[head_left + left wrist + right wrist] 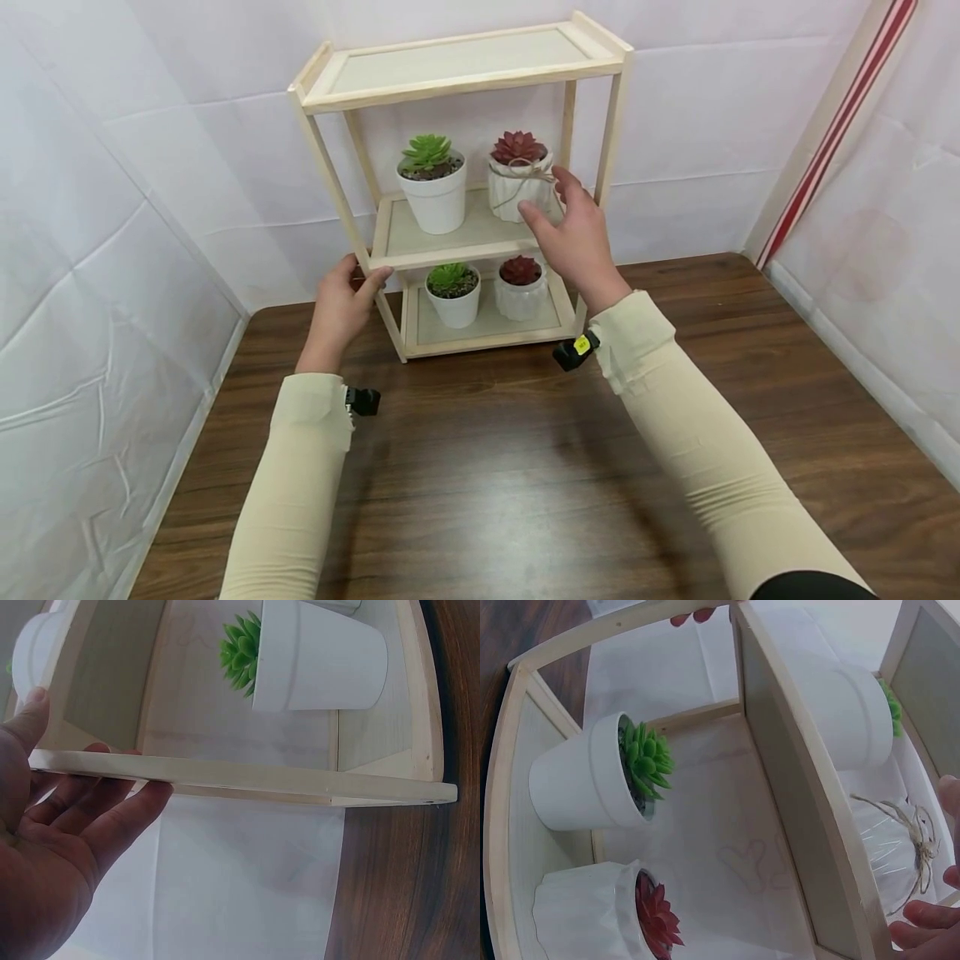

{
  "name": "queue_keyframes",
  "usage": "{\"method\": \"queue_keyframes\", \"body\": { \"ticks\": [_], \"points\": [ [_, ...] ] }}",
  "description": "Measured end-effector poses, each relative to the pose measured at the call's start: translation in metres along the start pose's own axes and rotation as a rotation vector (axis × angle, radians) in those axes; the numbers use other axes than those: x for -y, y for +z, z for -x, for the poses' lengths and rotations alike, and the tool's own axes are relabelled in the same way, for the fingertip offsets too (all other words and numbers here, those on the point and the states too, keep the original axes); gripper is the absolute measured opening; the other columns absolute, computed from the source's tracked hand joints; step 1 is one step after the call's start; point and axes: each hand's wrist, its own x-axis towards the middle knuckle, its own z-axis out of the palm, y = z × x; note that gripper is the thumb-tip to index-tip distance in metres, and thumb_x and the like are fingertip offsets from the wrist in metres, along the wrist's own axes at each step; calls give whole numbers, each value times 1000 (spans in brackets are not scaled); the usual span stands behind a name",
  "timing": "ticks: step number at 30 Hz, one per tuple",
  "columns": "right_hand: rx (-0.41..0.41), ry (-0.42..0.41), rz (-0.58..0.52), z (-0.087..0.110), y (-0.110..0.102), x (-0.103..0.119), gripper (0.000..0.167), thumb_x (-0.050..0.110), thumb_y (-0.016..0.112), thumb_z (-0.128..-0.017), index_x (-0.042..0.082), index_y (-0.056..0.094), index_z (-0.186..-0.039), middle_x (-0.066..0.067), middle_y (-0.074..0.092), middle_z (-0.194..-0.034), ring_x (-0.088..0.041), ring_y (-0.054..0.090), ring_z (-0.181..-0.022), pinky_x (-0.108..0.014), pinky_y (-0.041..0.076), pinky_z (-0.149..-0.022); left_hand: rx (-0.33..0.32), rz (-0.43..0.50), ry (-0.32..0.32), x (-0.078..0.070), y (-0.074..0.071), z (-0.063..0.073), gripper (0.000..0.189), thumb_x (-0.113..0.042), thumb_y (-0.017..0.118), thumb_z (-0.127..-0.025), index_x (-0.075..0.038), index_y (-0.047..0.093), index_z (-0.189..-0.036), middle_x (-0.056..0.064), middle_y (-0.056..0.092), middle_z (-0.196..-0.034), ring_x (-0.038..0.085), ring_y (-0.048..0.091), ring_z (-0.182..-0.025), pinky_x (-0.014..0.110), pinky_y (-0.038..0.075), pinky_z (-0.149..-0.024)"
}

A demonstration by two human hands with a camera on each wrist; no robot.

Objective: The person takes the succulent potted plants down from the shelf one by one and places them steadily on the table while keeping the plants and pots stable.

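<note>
A light wooden three-tier shelf point(465, 82) stands upright. My left hand point(341, 307) grips its left post at the middle tier, thumb in front and fingers on the outer side. On that tier sit a green succulent in a white pot point(435, 200) and a red succulent in a white pot tied with twine point(506, 192). Beside this twine-tied pot, my right hand point(581, 237) has its thumb and fingers spread, holding nothing. Contact between its fingertips and the pot cannot be told. The bottom tier bears a smaller green succulent pot point(456, 307) and red succulent pot point(521, 298).
Under the shelf lies a dark wood-grain table point(480, 467). White sheeting point(247, 167) hangs close behind and at both sides. A red-striped band point(832, 133) runs down the back right corner. The top tier's panel point(457, 60) has raised ends.
</note>
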Motion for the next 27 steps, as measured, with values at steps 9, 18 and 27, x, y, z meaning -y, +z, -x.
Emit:
{"method": "queue_keyframes", "body": {
  "ticks": [9,18,27],
  "points": [
    [-13,27,-1,-7,1,2,77,54,55,-93,16,27,-153,-12,39,-152,-26,38,-139,-43,35,-113,3,2,5,1,1,-2,63,-55,54,-92,-8,52,-134,18,65,-117,30,65,-107,46,55,-87],
    [-15,52,-28,-12,5,1,80,56,55,-92,16,25,-154,-9,37,-154,-24,38,-140,-42,35,-114,8,-3,-3,2,0,-1,62,-55,54,-92,-8,52,-132,18,65,-116,30,65,-107,46,55,-87],
    [-26,58,-21,-17,7,4,82,56,55,-91,15,23,-155,-9,36,-155,-26,36,-141,-43,32,-115,7,-18,10,4,1,-3,61,-53,53,-93,-7,52,-133,19,65,-116,31,64,-107,47,55,-88]
  ]
}}
